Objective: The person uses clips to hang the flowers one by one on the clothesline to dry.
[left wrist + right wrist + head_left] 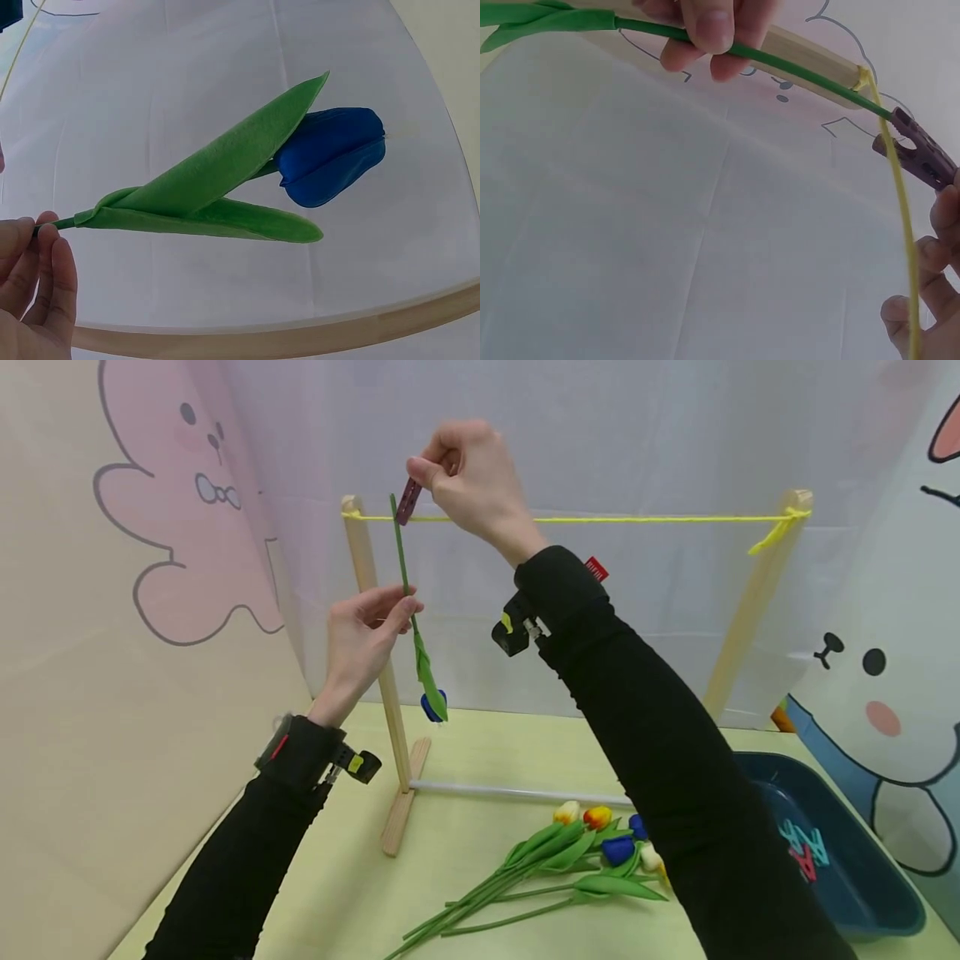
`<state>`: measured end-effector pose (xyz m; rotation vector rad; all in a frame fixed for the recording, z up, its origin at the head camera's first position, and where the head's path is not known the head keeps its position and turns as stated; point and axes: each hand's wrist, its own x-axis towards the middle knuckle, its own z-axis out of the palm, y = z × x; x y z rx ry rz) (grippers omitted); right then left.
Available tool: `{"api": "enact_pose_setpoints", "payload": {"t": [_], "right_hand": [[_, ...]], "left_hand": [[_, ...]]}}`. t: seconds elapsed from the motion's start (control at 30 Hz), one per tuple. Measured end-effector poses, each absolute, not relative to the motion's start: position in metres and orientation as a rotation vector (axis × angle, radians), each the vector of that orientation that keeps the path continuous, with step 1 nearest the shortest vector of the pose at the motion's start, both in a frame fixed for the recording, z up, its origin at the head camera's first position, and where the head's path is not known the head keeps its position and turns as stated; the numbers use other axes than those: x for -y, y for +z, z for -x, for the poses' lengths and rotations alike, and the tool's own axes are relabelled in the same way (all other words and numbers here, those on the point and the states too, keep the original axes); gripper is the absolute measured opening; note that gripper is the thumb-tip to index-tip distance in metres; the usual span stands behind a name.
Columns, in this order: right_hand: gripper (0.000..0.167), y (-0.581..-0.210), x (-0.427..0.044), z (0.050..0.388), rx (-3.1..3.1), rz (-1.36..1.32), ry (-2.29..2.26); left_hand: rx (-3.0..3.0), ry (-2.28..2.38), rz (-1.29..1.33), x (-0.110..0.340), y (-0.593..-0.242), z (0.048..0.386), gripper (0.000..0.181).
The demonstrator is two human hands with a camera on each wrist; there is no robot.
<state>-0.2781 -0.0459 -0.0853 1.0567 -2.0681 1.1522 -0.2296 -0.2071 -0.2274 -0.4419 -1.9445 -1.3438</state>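
A blue artificial tulip (433, 705) hangs flower-down beside the left end of a yellow string (637, 518). Its green stem is pinched between the thumb and fingers of my left hand (363, 631), below the string. Higher up, my right hand (480, 485) grips a dark maroon clothespin (407, 502) by its handle end. In the right wrist view, the clothespin's (926, 154) jaws stand apart at the string, and the stem tip (881, 111) meets one jaw. The left wrist view shows the blue bloom (334, 154) and two green leaves.
Two wooden posts, left (363, 552) and right (757, 602), carry the string; a pale bar (517, 792) runs low between them. Several tulips (547, 860) lie on the table. At the right, a dark blue basin (862, 877) contains red and teal clothespins (804, 852).
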Motion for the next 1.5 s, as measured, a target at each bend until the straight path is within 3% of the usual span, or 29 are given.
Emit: {"api": "enact_pose_setpoints", "payload": {"t": [0.87,1.07,1.17,1.27,1.5], "right_hand": [[0.025,-0.084,0.041,0.279,2.288,-1.093,1.149],[0.039,-0.089,0.036,0.270,2.296,-1.041,0.925],[0.044,-0.102,0.029,0.261,2.176,-1.024,0.799],[0.037,-0.124,0.015,0.250,1.972,-1.066,0.755],[0.024,-0.198,-0.042,0.225,1.765,-1.213,0.762]], "left_hand": [[1.965,-1.330,0.441,0.206,-0.227,0.232,0.024],[1.937,-1.287,0.366,0.201,-0.231,0.228,0.029],[1.846,-1.228,0.301,0.195,-0.237,0.221,0.036],[1.734,-1.178,0.302,0.185,-0.250,0.208,0.036],[1.866,-1.156,0.541,0.159,-0.293,0.183,0.026]]}}
